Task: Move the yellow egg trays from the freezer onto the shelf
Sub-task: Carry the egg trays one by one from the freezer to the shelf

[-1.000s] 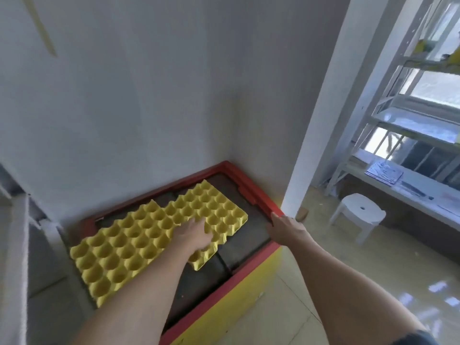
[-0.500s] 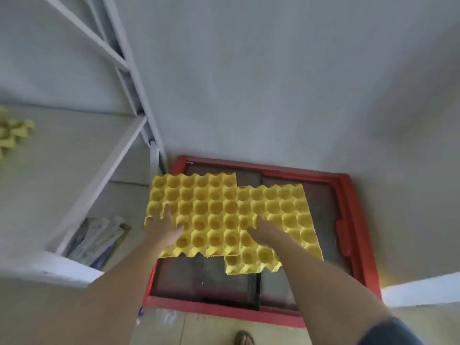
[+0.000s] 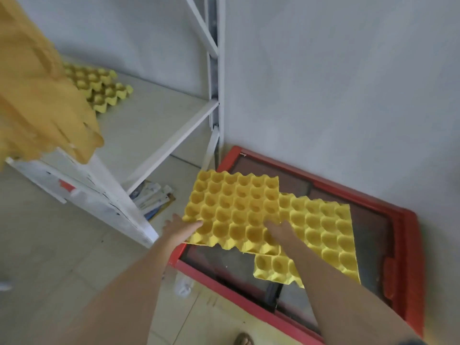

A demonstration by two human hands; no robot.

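Pickup step: the top tray is gripped at its near edge by the left hand and right hand, over the freezer. Next, it gets swung left onto the shelf.

We see two bare forearms, no rings, watch or gloves on the left hand or right hand. At five o'clock, a dark sleeve edge. At six o'clock, a sandalled foot.
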